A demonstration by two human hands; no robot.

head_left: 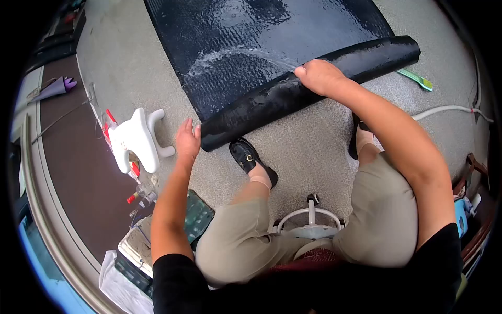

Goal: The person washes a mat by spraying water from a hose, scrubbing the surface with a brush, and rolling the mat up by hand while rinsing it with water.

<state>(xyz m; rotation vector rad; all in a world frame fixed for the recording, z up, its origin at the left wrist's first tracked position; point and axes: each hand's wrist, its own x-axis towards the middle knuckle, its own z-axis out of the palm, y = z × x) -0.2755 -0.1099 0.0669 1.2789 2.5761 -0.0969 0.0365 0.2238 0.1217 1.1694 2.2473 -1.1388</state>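
A wet black ribbed mat [230, 31] lies on the floor, its near edge rolled into a thick black roll [251, 116] that slants up to the right. My right hand [320, 77] is closed on top of this roll, and a jet of water [256, 52] shoots leftward from it across the mat. The hose end in that fist is hidden by my fingers. At the roll's left end, my left hand [187, 140] is beside or touching the edge, fingers stretched and thumb apart, holding nothing.
A white plastic stool [137, 138] lies at the left near bottles [146, 191]. A green brush [417, 79] sticks out past the roll's right end. A pale hose [444, 109] runs along the floor at right. My shoe [246, 156] is close to the roll.
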